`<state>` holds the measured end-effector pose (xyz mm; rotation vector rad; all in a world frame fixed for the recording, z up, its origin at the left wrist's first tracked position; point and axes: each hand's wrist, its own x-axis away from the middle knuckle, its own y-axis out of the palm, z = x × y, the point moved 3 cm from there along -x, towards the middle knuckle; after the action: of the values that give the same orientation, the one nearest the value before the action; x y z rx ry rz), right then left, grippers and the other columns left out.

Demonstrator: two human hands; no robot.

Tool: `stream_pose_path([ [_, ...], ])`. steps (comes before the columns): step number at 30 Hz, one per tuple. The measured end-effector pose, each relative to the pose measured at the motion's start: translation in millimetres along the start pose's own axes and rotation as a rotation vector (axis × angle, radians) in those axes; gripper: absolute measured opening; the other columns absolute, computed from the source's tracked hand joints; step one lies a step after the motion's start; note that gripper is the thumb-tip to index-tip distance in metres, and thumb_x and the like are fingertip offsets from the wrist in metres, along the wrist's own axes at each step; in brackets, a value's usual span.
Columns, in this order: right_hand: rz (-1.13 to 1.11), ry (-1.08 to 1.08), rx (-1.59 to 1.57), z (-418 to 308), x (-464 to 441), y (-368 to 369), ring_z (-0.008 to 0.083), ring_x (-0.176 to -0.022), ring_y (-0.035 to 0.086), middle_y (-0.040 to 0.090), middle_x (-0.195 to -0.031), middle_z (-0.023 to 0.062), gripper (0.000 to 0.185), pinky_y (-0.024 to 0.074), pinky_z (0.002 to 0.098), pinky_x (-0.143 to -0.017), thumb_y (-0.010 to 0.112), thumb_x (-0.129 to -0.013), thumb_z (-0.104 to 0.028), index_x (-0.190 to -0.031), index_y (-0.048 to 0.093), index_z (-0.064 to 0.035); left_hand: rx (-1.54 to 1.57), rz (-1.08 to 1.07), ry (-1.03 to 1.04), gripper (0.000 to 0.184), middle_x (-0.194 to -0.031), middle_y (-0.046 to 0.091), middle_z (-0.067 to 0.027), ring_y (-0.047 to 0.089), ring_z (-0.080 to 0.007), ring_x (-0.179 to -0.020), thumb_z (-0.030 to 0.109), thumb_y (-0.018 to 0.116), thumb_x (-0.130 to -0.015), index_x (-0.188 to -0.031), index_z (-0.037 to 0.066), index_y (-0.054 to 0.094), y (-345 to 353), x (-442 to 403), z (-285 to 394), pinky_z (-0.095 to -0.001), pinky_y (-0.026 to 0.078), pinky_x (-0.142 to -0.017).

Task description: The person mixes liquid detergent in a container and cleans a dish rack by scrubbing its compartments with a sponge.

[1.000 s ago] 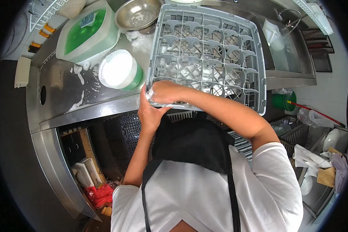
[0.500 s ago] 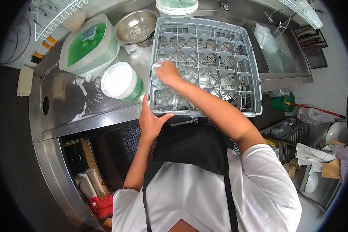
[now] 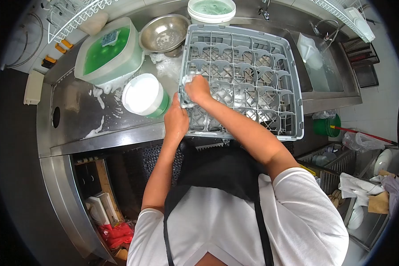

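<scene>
A grey plastic glass rack point(image 3: 300, 116) with a grid of compartments lies on the metal counter in front of me. My right hand point(image 3: 198, 89) is closed around a whitish, sudsy cloth point(image 3: 188, 80), pressed against the inner left side of the rack; most of the cloth is hidden under the fingers. My left hand point(image 3: 176, 120) grips the rack's left wall near the front corner, fingers along the outside. Just left of it stands a white tub point(image 3: 142, 94) full of foam, with green liquid showing through its side.
A large tub of green liquid point(image 3: 85, 75) with a sponge point(image 3: 110, 38) stands at the back left. Beside it are a steel bowl point(image 3: 164, 33) and a white bucket point(image 3: 211, 18). A sink point(image 3: 328, 82) with water lies right of the rack. Foam is smeared over the counter point(image 3: 75, 119).
My left hand has slid up along the rack's left side, its thumb no longer along the front edge. My right hand has shifted slightly with the cloth. The view has moved a little.
</scene>
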<state>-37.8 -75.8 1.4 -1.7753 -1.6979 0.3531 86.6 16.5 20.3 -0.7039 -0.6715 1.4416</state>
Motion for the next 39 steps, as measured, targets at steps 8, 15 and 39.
stream_pose_path([
  [8, -0.105, -0.010, 0.142, -14, 8, -14, 0.0426, -0.094, 0.070, 0.072, -0.094, 0.0267, 0.026, 0.0550, 0.0486, -0.084, 0.063, -0.078, -0.018, -0.091, 0.074, 0.0021, -0.021, -0.010, 0.011, 0.061, -0.097, 0.066, -0.0332, 0.065, -0.0496, -0.090, 0.000, 0.053, -0.086, -0.145, -0.007, 0.039, -4, -2, 5, -0.0550, 0.049, -0.081],
  [15, 0.173, 0.004, 0.006, -15, 13, 1, 0.0439, -0.091, 0.069, 0.071, -0.091, 0.0276, 0.024, 0.0543, 0.0503, -0.085, 0.064, -0.077, -0.016, -0.088, 0.073, 0.0031, -0.037, -0.016, -0.003, 0.059, -0.100, 0.066, -0.0328, 0.065, -0.0485, -0.092, 0.002, 0.054, -0.087, -0.144, -0.008, 0.040, -9, -3, 5, -0.0536, 0.050, -0.082],
  [39, 0.026, -0.124, 0.019, -27, 44, -16, 0.0429, -0.092, 0.069, 0.070, -0.092, 0.0277, 0.024, 0.0555, 0.0477, -0.083, 0.071, -0.072, -0.009, -0.093, 0.069, 0.0027, -0.027, 0.005, 0.039, 0.060, -0.112, 0.064, -0.0347, 0.064, -0.0492, -0.098, 0.005, 0.051, -0.088, -0.146, -0.007, 0.039, 0, -5, -6, -0.0545, 0.049, -0.087],
])
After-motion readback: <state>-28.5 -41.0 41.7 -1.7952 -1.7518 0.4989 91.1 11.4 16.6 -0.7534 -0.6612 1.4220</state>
